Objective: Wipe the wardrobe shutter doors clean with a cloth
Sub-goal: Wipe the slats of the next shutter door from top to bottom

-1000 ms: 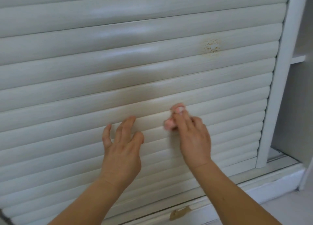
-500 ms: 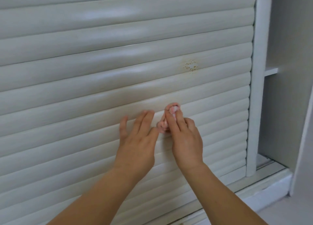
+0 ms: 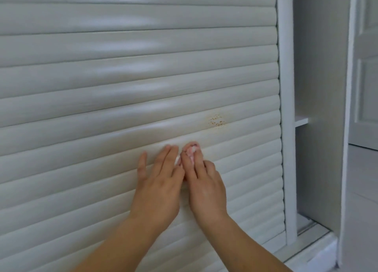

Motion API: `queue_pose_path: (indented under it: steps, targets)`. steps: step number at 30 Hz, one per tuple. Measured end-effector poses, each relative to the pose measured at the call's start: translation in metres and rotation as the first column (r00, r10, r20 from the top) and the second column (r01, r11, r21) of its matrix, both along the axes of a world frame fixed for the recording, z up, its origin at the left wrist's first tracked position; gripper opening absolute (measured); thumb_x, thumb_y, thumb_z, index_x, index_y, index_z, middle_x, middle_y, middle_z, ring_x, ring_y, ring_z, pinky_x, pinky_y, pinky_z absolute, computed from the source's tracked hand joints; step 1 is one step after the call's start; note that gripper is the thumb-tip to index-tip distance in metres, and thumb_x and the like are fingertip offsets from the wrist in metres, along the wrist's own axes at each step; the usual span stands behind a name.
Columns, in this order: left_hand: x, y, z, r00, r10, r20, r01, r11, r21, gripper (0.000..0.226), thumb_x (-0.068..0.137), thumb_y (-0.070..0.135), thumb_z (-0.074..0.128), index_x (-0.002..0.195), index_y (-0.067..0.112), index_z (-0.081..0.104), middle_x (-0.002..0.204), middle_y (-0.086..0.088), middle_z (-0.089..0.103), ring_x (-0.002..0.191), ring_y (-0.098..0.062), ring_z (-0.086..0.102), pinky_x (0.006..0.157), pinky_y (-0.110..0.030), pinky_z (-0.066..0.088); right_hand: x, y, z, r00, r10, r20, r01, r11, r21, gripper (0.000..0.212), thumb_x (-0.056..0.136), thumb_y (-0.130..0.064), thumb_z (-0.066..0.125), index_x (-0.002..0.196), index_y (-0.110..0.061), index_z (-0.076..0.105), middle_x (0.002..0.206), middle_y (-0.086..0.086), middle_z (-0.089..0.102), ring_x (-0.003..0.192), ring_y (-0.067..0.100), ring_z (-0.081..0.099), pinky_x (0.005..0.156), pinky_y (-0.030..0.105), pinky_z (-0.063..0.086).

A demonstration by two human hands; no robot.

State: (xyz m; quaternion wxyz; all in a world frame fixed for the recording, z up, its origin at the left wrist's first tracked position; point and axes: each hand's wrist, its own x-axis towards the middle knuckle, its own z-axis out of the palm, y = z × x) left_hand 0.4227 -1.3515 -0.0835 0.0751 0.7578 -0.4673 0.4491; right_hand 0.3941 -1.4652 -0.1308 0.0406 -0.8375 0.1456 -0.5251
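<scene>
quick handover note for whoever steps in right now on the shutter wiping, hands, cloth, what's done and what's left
Left hand: open, fingers straight, flat against the shutter door, right beside the right hand.
Right hand: grip closed on a small bunched pink cloth, pressed onto a slat.
Rusty speckled stain: above and slightly right of the cloth, a couple of slats up, not yet wiped off.
Done: cannot tell from this view which slats have been wiped.
Left: likely move the cloth up to the stain, then cover the remaining slats. To the right stand the white frame post and an open compartment with a shelf.
</scene>
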Motion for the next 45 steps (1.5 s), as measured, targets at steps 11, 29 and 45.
queue_pose_path:
  steps: [11, 29, 45]
  targets:
    - [0.014, 0.018, 0.018, 0.992, 0.033, 0.118, -0.038, 0.999, 0.039, 0.040, 0.063, 0.003, 0.017, 0.068, 0.013, 0.056, 0.130, -0.017, 0.055, 0.128, -0.024, 0.035, 0.098, -0.061, 0.019, -0.022, -0.074, 0.033, 0.981, -0.182, -0.060, 0.182, 0.790, 0.586, 0.068, 0.093, 0.001, 0.039, 0.151, -0.025, 0.014, 0.156, -0.005, 0.015, 0.111, 0.027, 0.033, 0.075, 0.030, 0.036]
    - [-0.015, -0.025, 0.006, 0.952, 0.307, -0.002, -0.307, 0.951, -0.029, 0.014, 0.056, 0.006, 0.053, 0.066, -0.001, 0.060, 0.117, -0.038, 0.054, 0.109, -0.048, 0.053, 0.103, -0.052, 0.022, -0.039, -0.130, 0.029, 0.980, -0.191, -0.051, 0.184, 0.786, 0.590, 0.059, 0.095, -0.009, 0.033, 0.150, -0.025, 0.018, 0.141, 0.006, 0.038, 0.090, 0.021, 0.038, 0.071, 0.028, 0.031]
    - [-0.025, -0.029, 0.010, 0.899, 0.437, -0.030, -0.435, 0.899, 0.043, 0.030, 0.067, 0.013, 0.035, 0.067, 0.004, 0.064, 0.120, -0.033, 0.055, 0.111, -0.042, 0.055, 0.102, -0.049, 0.023, 0.003, -0.049, 0.021, 0.968, 0.113, 0.226, -0.131, 0.989, 0.069, 0.055, 0.084, -0.015, 0.034, 0.135, -0.009, 0.052, 0.137, 0.008, 0.054, 0.088, 0.021, 0.037, 0.062, 0.028, 0.048]
